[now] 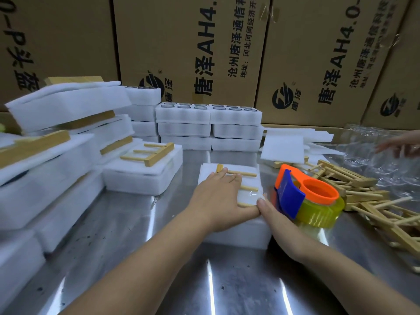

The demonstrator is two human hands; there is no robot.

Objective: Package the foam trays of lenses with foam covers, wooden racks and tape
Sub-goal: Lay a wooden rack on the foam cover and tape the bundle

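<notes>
The left hand (218, 196) lies palm down on the foam pack (238, 235) at the middle of the table (181, 280), fingers straight and spread, pressing on the rack (246, 173) on top. The forearm reaches in from the lower left. The right hand (276, 220) sits at the pack's right edge, its thumb touching the left thumb. Its fingers are hidden behind the tape dispenser (318, 194), so I cannot tell whether they grip it. 1 loose heap of racks (363, 194) lies to the right.
</notes>
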